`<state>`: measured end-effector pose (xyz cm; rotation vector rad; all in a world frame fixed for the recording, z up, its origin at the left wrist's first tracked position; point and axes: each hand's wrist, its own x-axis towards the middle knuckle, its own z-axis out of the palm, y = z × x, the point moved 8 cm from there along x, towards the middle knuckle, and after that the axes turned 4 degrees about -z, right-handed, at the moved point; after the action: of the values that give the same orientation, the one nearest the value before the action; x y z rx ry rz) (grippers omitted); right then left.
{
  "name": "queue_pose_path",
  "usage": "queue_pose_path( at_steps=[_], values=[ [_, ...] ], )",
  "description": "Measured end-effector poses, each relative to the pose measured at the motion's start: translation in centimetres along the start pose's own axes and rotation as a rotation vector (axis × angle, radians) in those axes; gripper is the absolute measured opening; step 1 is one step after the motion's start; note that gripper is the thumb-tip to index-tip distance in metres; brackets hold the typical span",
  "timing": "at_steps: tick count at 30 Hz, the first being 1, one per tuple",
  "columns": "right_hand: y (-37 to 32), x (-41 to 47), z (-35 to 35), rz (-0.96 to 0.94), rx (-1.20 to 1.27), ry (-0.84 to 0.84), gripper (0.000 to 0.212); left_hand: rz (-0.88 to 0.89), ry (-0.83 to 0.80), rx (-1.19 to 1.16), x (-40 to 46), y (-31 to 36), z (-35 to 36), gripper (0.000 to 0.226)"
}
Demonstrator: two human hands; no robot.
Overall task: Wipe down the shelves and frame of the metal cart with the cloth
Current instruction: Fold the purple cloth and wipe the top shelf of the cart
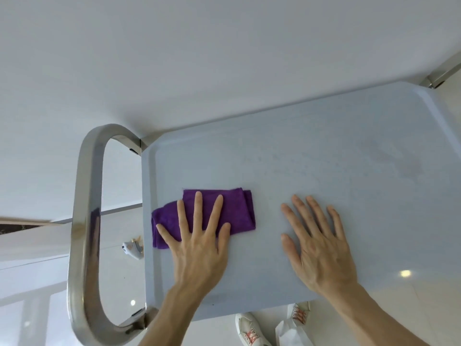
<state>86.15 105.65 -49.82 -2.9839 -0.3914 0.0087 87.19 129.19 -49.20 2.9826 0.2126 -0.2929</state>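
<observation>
The cart's pale grey top shelf [324, 158] fills the middle and right of the head view. A folded purple cloth [239, 208] lies on the shelf's left part. My left hand [199, 248] presses flat on the cloth with fingers spread, covering its near half. My right hand [319, 248] rests flat on the bare shelf to the right of the cloth, fingers apart, holding nothing. The cart's shiny steel loop handle [86, 233] curves around the shelf's left end.
A white wall [199, 58] runs just behind the cart. A steel frame post [441, 73] shows at the far right corner. Below are a glossy white floor [30, 308], my white shoes [249, 328] and a small white object [131, 249] on the floor.
</observation>
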Motion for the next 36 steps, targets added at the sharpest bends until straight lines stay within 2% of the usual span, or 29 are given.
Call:
queue_pose_path(
  at_steps=[3, 7, 13, 15, 17, 22, 27, 31, 34, 36],
  values=[
    [0.0, 0.1, -0.1, 0.003, 0.008, -0.003, 0.060, 0.060, -0.025, 0.033, -0.6, -0.5, 0.6, 0.057],
    [0.1, 0.2, -0.2, 0.012, 0.021, -0.021, 0.061, 0.060, -0.009, 0.034, 4.1, -0.5, -0.4, 0.056],
    [0.1, 0.1, 0.0, 0.013, 0.032, -0.016, 0.061, -0.239, 0.012, -0.180, 17.0, 1.5, -2.5, 0.056],
    [0.1, 0.1, 0.0, 0.013, 0.038, -0.011, 0.061, -0.259, 0.023, -0.177, 18.2, 3.9, -2.3, 0.057],
    [0.1, 0.2, 0.0, 0.008, 0.036, -0.011, 0.061, -0.178, 0.036, -0.133, 17.4, 6.3, -1.9, 0.058],
    [0.0, 0.3, 0.0, 0.009, 0.041, -0.015, 0.061, 0.160, 0.039, -0.013, 10.2, 10.0, -0.5, 0.058],
    [0.1, 0.4, 0.3, 0.003, 0.044, -0.032, 0.061, 0.254, 0.067, 0.044, 3.3, 6.5, 0.2, 0.056],
    [0.0, 0.3, 0.0, 0.007, 0.047, -0.014, 0.061, 0.170, 0.036, 0.052, 5.8, 4.4, -0.7, 0.054],
    [0.1, 0.3, -0.1, 0.007, 0.049, -0.004, 0.060, 0.002, 0.033, -0.051, 11.3, 5.4, -1.9, 0.053],
    [0.1, 0.3, -0.1, 0.011, 0.048, -0.015, 0.060, -0.038, 0.017, -0.071, 14.3, 7.3, -2.4, 0.053]
  ],
)
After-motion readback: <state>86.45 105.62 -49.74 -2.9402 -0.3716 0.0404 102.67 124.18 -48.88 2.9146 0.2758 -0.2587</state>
